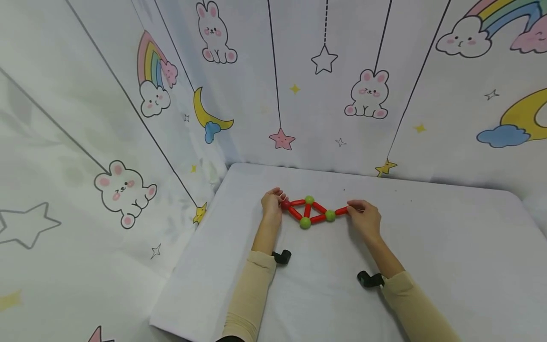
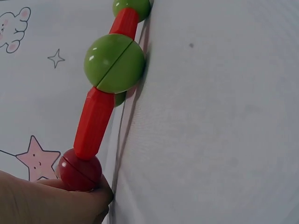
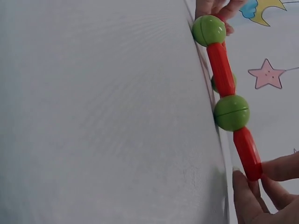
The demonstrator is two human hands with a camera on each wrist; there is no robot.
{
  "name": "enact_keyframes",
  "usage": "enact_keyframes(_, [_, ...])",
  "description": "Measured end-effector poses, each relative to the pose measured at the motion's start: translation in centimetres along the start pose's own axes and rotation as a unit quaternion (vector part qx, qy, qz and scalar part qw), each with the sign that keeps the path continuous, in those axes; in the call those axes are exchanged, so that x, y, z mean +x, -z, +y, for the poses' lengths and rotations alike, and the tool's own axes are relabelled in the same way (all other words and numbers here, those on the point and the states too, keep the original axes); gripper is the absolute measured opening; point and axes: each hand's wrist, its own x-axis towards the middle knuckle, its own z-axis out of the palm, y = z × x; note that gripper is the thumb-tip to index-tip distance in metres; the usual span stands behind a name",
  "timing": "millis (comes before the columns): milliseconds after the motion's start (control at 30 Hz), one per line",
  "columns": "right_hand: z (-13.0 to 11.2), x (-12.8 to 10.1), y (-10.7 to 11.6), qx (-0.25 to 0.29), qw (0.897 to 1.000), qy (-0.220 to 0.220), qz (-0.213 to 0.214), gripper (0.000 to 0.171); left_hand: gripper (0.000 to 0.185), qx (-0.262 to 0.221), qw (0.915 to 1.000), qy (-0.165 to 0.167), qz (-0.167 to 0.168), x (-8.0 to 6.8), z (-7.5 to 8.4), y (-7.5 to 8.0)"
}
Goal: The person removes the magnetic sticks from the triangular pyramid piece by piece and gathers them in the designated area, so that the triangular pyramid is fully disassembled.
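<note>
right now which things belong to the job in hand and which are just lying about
In the job:
red rods
green balls
dark red ball in left hand
right hand, pinching one rod

Just there:
white table
printed backdrop
black wrist devices

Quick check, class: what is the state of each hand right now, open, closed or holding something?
Left hand: closed, holding the red ball.
Right hand: closed, pinching the rightmost red stick.

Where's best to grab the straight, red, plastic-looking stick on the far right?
Probably pinch the straight, red, plastic-looking stick by its outer end, from the right, where the right hand pinches: its inner end meets a round, shiny green ball.
</note>
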Motion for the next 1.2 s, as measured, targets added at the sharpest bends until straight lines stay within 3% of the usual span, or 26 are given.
enact_keyframes(567, [-0.6,-0.4,1.3,-0.073,0.996,-0.026,-0.054,0.028,0.065,-0.011,0.9999,0.008,0.005,0.1,-0.7,0.4])
enact_keyframes(800, [-2.1,-0.2,1.0,-0.063,0.998,0.0,-0.028,0.029,0.05,-0.012,0.9994,0.023,-0.023,0.2,0.3,0.9])
enact_keyframes(967, [-3.8,-0.4,0.3,-0.039,0.998,0.052,-0.025,0.026,0.046,0.044,0.9961,0.01,-0.076,0.0,1.5,1.5])
enact_keyframes(1200, [-6.2,-1.1,-1.9,0.012,0.993,0.095,-0.067,0.028,0.047,0.15,0.9794,-0.032,-0.13,-0.3,2.6,2.0])
